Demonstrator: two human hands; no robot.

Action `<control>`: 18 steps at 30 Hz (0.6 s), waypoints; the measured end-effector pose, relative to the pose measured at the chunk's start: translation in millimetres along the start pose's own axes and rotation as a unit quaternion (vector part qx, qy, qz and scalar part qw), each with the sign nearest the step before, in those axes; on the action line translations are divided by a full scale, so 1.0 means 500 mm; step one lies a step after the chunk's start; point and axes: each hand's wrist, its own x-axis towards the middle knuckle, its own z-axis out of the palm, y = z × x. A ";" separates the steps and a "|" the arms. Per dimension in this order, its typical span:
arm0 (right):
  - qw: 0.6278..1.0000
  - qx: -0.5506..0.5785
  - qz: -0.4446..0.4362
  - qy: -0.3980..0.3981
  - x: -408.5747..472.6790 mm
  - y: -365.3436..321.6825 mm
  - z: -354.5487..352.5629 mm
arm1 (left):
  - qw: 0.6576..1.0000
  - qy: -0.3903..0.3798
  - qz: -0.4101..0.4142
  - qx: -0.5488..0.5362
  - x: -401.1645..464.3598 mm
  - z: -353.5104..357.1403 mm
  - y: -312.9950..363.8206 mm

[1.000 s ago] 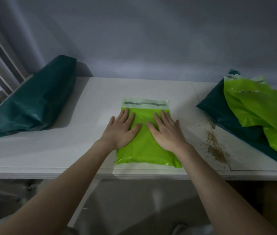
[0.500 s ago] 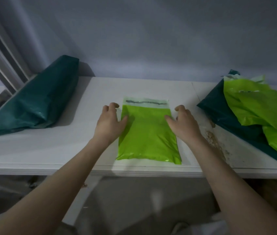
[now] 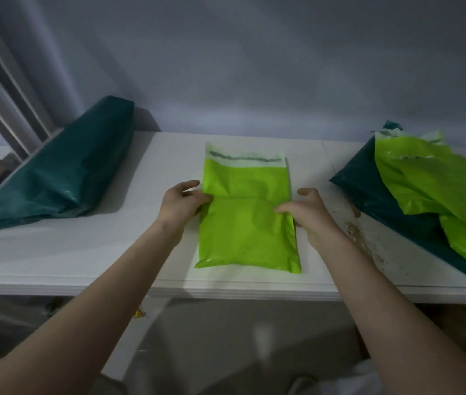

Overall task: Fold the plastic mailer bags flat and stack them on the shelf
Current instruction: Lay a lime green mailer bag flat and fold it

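Observation:
A bright green mailer bag (image 3: 247,232) lies on the white shelf (image 3: 83,252), its pale adhesive flap at the far end. A crease runs across its middle. My left hand (image 3: 181,203) pinches the bag's left edge at that crease, thumb on top. My right hand (image 3: 308,215) pinches the right edge at the same height, thumb lying on the green plastic. More loose green mailer bags (image 3: 437,192) lie crumpled at the right on a dark green bag (image 3: 368,189).
A bulky dark green bag (image 3: 63,169) leans at the left against a metal frame (image 3: 6,92). The grey wall stands close behind the shelf. Brown stains (image 3: 360,238) mark the shelf beside my right hand. The shelf's front edge runs just below the bag.
Both hands went from pressing flat on the bag to its side edges and now pinch it at mid-length. A crease has formed across the bag's middle.

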 end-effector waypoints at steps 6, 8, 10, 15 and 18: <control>0.988 0.142 -0.016 -0.063 -0.013 -0.019 0.005 | 0.981 -0.152 -0.068 -0.099 -0.021 0.012 0.020; 0.985 0.158 -0.015 -0.070 -0.017 -0.023 0.007 | 0.984 -0.154 -0.062 -0.065 -0.028 0.018 0.019; 0.985 0.151 -0.013 -0.077 -0.020 -0.025 0.010 | 0.986 -0.153 -0.055 -0.046 -0.031 0.022 0.015; 0.986 0.142 -0.008 -0.091 -0.025 -0.022 0.014 | 0.990 -0.135 -0.036 -0.032 -0.031 0.026 0.012; 0.986 0.146 -0.014 -0.084 -0.023 -0.022 0.012 | 0.990 -0.132 -0.028 -0.036 -0.030 0.024 0.012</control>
